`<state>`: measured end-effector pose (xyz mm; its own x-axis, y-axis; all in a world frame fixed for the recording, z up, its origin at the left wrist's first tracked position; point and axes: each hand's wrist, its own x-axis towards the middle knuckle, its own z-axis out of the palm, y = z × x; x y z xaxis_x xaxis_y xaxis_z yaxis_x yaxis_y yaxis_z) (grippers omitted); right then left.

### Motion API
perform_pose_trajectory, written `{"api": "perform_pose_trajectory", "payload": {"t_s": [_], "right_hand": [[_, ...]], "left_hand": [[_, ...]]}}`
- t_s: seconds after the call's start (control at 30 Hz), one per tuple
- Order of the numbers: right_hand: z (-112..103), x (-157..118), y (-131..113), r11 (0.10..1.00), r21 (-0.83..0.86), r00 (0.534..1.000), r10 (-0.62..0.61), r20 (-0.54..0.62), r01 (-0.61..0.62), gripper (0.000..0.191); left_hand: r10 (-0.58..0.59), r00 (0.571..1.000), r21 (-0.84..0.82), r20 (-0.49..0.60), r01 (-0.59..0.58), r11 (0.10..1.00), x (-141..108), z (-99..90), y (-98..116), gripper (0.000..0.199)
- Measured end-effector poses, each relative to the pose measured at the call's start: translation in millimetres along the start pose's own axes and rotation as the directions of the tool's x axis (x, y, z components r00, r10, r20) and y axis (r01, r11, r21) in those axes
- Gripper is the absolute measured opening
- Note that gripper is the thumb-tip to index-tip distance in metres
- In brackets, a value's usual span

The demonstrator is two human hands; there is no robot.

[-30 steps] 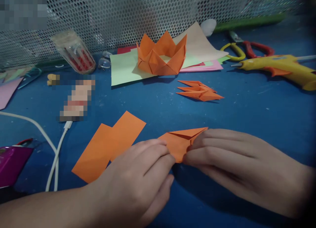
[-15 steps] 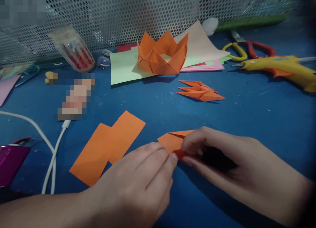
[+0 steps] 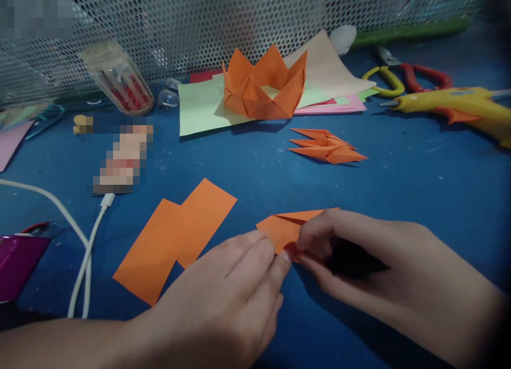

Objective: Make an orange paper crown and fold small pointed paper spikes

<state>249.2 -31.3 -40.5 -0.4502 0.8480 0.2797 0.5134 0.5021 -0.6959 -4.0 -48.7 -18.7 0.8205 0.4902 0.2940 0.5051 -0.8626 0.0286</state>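
Observation:
A partly folded piece of orange paper (image 3: 284,231) lies on the blue tabletop between my hands. My left hand (image 3: 231,289), fingers close together, presses down its left and lower edge. The thumb and index finger of my right hand (image 3: 371,257) pinch a fold at its lower right, so part of the paper is hidden. Left of my left hand lie flat orange paper strips (image 3: 147,252), partly overlapping. Beyond my hands rest three pointed orange folded pieces (image 3: 329,149) side by side. Further back, a crown-shaped ring of folded orange paper (image 3: 249,100) stands on coloured sheets.
A pale green sheet (image 3: 199,111) lies under the ring. A yellow glue gun (image 3: 443,103) and red-and-yellow-handled scissors (image 3: 425,76) are at right. At left are a clear pouch (image 3: 120,79), white cable (image 3: 88,246) and purple object (image 3: 19,265). Perforated mesh (image 3: 179,28) borders the back.
My right finger and thumb have shifted slightly at the paper's lower fold, and a bit more of its far tip shows. The left hand stays pressed on the paper.

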Motion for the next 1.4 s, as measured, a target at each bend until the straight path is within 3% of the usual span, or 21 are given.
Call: {"api": "perform_pose_trajectory", "payload": {"t_s": [0.3,0.57,0.7,0.97,1.1,1.3,1.4], "right_hand": [[4,0,2,0.999,-0.005,0.993,-0.04,-0.112,0.04,0.014],[7,-7,10,0.998,-0.002,0.996,-0.064,-0.056,0.064,0.017],[3,-10,7,0.999,-0.011,0.997,-0.051,-0.06,0.05,0.018],[-8,-2,14,0.974,-0.191,0.977,-0.152,-0.153,0.121,0.009],[-8,0,18,0.967,-0.228,0.982,-0.147,-0.117,0.117,0.011],[-18,1,16,0.94,-0.301,0.983,-0.18,-0.031,0.162,0.017],[-22,4,17,0.941,-0.289,0.983,-0.184,-0.005,0.175,0.022]], "left_hand": [[-0.022,0.999,0.036,-0.032,0.023,0.999,3,3.8,2,0.051],[-0.096,0.993,0.007,-0.071,0.097,0.995,-3,3.1,4,0.044],[-0.095,0.992,0.041,-0.078,0.098,0.994,-4,3.7,3,0.05],[-0.072,0.994,0.022,-0.08,0.074,0.997,1,3.2,1,0.051],[-0.05,0.992,0.019,-0.115,0.053,0.998,4,6.6,0,0.057],[-0.016,0.999,-0.035,0.029,0.017,0.999,6,2.0,-1,0.05],[-0.009,1.0,-0.065,0.009,0.009,0.998,6,1.8,0,0.05]]}}
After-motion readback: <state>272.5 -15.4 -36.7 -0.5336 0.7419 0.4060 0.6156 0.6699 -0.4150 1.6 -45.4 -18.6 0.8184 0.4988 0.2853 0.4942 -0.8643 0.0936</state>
